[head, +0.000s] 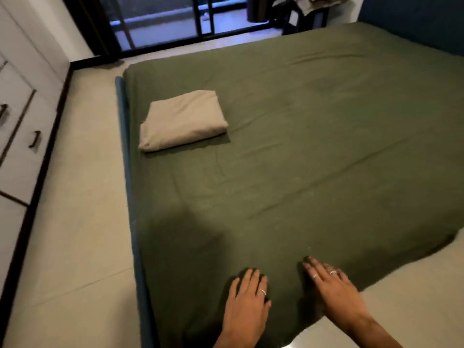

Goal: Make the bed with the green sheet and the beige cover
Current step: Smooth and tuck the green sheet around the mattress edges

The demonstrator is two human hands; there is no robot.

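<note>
The green sheet (301,146) lies spread over the whole mattress, with shallow creases running across it. A folded beige cover (183,120) rests on the sheet near the bed's left edge. At the near corner my left hand (247,300) lies flat on the sheet with straight fingers. My right hand (331,282) lies flat beside it, fingers stretched forward, close to the sheet's near right edge. Neither hand holds anything.
A blue bed frame edge (125,156) runs along the left side. White cabinets with dark handles (35,139) line the left wall across a strip of pale floor (82,197). Glass doors (163,23) stand beyond the bed, and a cluttered stand (308,11) sits at the back.
</note>
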